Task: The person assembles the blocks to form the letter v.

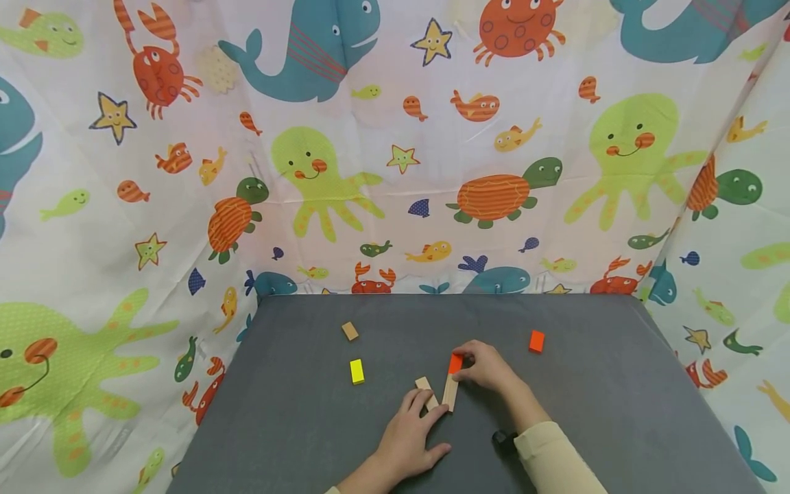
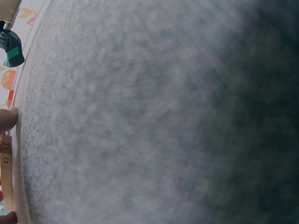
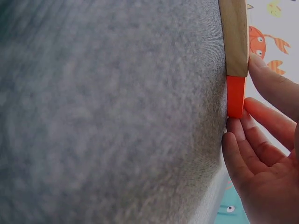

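Observation:
My right hand [image 1: 487, 367] pinches a small orange block [image 1: 455, 363] between thumb and forefinger. It stands against the far end of a plain wooden block [image 1: 450, 393]; the right wrist view shows the orange block [image 3: 235, 96] end to end with the wooden block [image 3: 235, 37]. Spread loosely, my left hand [image 1: 407, 439] has its fingertips on a second wooden block [image 1: 426, 392], which lies slanted to the left, and near the first block's close end. Dark markings show on a wooden block [image 2: 6, 163] at the left wrist view's edge.
A yellow block [image 1: 357, 371] and a short wooden block [image 1: 350, 331] lie to the left on the grey table [image 1: 296, 425]. Another orange block [image 1: 537, 341] lies at the right. A curtain [image 1: 370, 206] printed with sea animals hangs behind and at the sides.

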Demonstrator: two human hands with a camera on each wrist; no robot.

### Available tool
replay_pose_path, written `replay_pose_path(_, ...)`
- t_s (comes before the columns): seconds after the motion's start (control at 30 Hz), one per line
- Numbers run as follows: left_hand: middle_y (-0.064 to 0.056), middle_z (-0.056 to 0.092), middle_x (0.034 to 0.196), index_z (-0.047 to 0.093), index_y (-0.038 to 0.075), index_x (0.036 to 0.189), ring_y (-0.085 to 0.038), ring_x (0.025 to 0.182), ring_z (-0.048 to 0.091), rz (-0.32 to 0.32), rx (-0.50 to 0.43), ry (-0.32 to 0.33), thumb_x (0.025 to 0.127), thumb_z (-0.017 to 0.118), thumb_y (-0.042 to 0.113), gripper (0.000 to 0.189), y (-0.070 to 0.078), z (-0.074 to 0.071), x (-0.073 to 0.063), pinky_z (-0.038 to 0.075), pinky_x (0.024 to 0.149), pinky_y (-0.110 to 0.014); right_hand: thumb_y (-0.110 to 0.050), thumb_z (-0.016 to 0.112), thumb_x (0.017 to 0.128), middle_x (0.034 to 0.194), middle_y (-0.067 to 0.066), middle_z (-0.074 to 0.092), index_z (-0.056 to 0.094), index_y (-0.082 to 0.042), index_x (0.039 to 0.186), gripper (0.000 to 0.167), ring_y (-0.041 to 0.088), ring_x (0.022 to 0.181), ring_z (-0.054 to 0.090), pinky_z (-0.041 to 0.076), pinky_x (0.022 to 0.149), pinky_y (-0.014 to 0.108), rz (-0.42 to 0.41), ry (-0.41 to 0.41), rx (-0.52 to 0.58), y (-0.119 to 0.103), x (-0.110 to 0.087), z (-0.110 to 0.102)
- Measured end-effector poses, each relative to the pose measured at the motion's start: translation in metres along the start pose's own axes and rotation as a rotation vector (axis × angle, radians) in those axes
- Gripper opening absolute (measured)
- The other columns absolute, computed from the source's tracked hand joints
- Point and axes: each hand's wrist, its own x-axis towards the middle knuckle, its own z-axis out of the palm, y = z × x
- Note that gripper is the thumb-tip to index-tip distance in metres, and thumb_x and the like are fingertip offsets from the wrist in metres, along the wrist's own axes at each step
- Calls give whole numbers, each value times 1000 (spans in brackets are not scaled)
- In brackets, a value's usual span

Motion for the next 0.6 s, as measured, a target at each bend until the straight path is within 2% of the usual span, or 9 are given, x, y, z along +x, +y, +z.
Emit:
replay_pose_path(0.17, -2, 41, 152, 51, 37, 146, -24, 138, 38, 5, 5, 4, 90, 64, 64, 64, 0, 0, 0, 53, 98, -42, -21, 92, 72, 115, 8, 69, 72, -6, 122, 56, 24, 99, 64, 54, 90, 46, 4, 3, 3, 0, 0, -2)
replay_pose_path(0.37, -3, 42, 152, 51, 36, 146, -25, 138, 38, 12, -7, 19, 90, 64, 63, 64, 0, -1, 0, 53, 97, -42, -20, 91, 74, 120, 9, 68, 71, -6, 124, 56, 29, 108, 66, 54, 92, 49, 12, 28, 32, -5, -4, -8)
replay_pose_path(0.6, -4, 41, 152, 51, 35, 147, -25, 138, 37, 16, -22, 18, 90, 64, 63, 64, -1, -1, 0, 52, 99, -43, -22, 86, 80, 124, 13, 67, 69, -5, 126, 52, 31, 107, 64, 54, 90, 51, -35, 50, -9, -10, -6, -15)
